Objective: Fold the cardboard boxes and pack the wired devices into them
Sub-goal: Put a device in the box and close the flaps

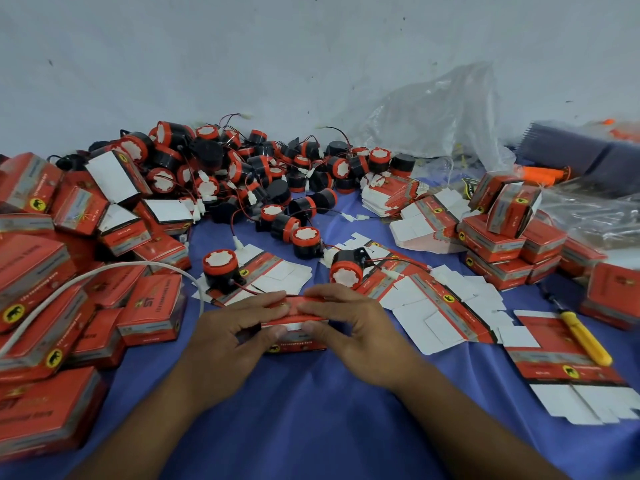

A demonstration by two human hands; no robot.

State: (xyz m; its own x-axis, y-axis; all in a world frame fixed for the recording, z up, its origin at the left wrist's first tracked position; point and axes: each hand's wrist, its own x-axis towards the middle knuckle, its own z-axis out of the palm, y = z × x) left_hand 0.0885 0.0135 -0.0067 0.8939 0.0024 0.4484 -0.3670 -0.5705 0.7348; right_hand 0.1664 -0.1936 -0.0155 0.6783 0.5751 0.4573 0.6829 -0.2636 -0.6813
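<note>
A small red cardboard box (294,341) sits on the blue cloth in front of me, its top flap partly folded. My left hand (235,327) grips its left side, fingers over the flap and thumb at the front. My right hand (349,323) grips its right side the same way. Two black-and-red wired devices (221,268) (346,268) lie just beyond the box on flat unfolded cartons (440,306). A large heap of the same devices (249,168) fills the back of the cloth.
Folded red boxes are piled at the left (45,306) and stacked at the right (502,244). A yellow-handled screwdriver (585,341) lies on a flat carton at right. A white cable (86,278) arcs over the left pile. Clear plastic bags (433,116) lean against the wall.
</note>
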